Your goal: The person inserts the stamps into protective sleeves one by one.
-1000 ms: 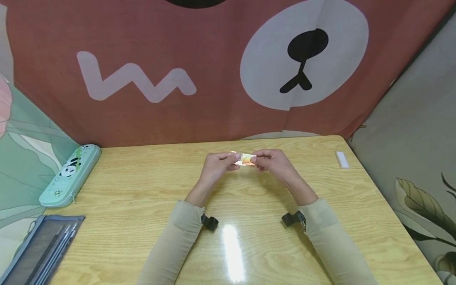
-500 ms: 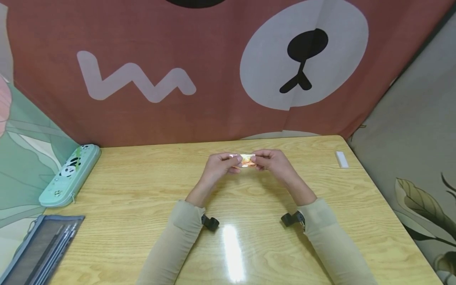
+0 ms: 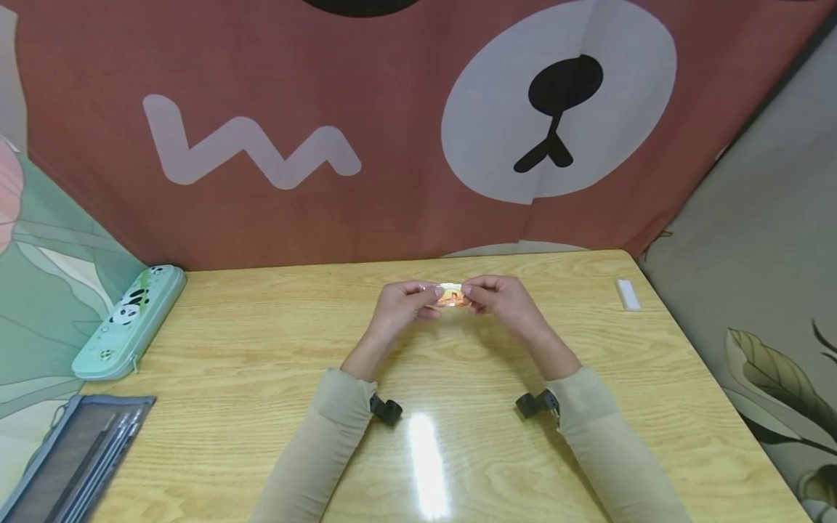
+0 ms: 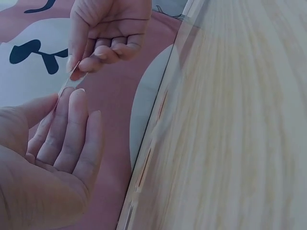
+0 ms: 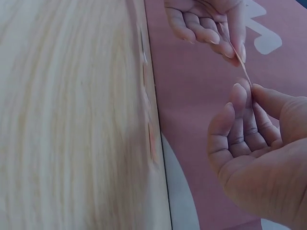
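Over the far middle of the table (image 3: 451,363), both hands hold up a small, thin, shiny piece with orange and yellow print (image 3: 451,296), perhaps a foil wrapper. My left hand (image 3: 400,303) pinches its left end between thumb and fingers. At the right end, my right hand (image 3: 508,301) grips it the same way. Seen almost edge-on in the right wrist view, the shiny piece (image 5: 243,67) looks flat and very thin. The left wrist view has the left hand (image 4: 53,158) near and the right hand (image 4: 112,26) beyond. Thumbs and fingers cover both ends of the piece.
A mint-green panda pencil case (image 3: 131,323) lies at the left edge, with a blue-edged mesh pouch of pencil-like sticks (image 3: 85,457) nearer. A small white block (image 3: 628,294) lies at the far right. Behind the table hangs a reddish-brown cloth (image 3: 392,211) with a bear print.
The shiny piece has turned slightly, so more of its printed face shows between the thumbs. The left hand has shifted slightly right; the right hand has barely moved.
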Demonstrator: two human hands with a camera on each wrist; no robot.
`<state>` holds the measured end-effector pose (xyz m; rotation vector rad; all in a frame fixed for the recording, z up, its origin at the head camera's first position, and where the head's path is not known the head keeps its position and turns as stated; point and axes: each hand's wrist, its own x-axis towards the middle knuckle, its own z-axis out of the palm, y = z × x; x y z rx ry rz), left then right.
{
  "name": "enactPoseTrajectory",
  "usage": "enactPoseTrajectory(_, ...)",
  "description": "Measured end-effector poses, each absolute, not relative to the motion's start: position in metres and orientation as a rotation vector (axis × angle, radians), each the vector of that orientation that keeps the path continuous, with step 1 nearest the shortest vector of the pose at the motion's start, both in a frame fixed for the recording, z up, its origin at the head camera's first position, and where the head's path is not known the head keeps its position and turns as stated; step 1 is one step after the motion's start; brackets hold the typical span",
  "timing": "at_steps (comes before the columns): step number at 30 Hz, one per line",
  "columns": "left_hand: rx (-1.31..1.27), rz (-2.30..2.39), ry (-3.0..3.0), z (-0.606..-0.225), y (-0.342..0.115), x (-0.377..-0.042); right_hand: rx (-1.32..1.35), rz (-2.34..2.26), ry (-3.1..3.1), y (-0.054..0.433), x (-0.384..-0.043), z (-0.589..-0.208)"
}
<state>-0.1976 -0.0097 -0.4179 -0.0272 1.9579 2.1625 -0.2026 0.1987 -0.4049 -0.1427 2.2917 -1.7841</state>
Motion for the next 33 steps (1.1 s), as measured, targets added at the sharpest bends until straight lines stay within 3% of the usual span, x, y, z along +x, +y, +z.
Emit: enactPoseTrajectory(33,0.024,2.144,1.956,-0.419,-0.0067,-0.1962,-0.131,-1.744,2.304,0.1968,-0.1999,-0.4046)
